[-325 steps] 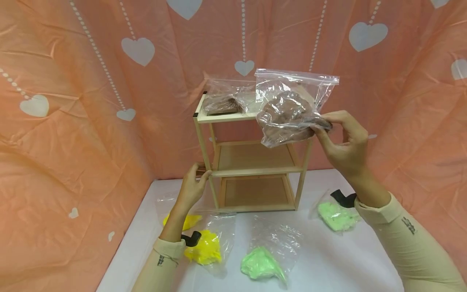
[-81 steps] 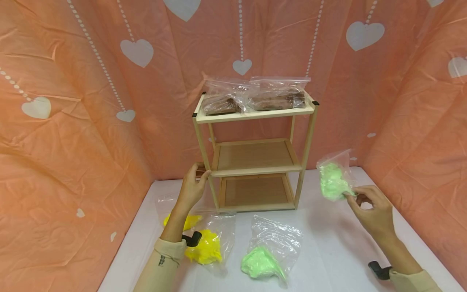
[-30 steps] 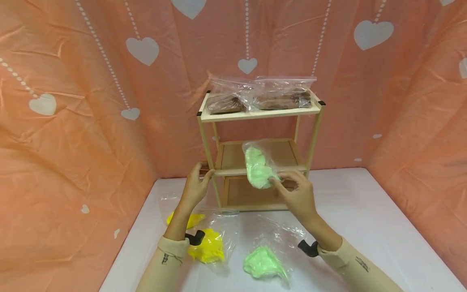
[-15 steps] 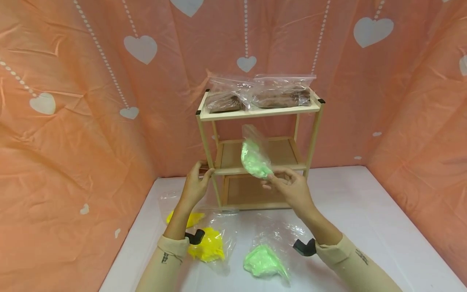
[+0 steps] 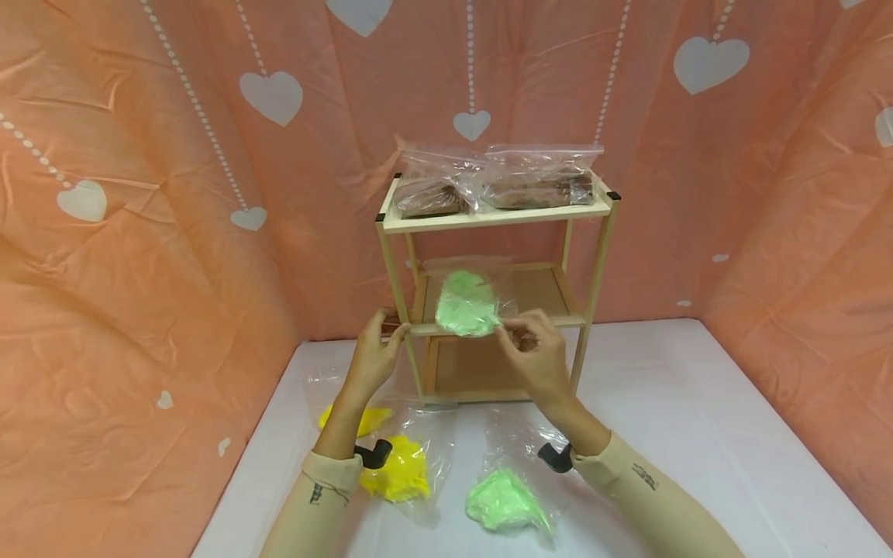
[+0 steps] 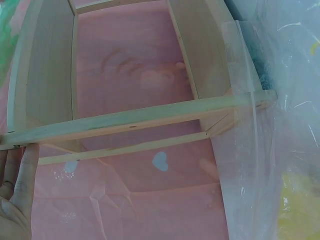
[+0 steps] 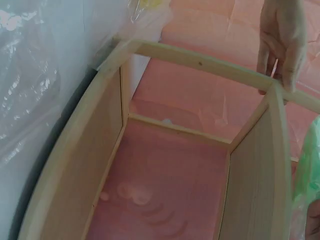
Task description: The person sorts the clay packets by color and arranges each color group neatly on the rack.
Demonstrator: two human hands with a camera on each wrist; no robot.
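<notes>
Right fingers point(image 5: 523, 322) pinch a green bag's point(image 5: 466, 305) lower corner.

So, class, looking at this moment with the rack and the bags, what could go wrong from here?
1. The right hand pinches the raised green bag by one side, so it might slip or sag against the middle shelf.
2. The left hand grips the left front post; a tug there could shift the rack and perhaps slide the brown bags on top.
</notes>
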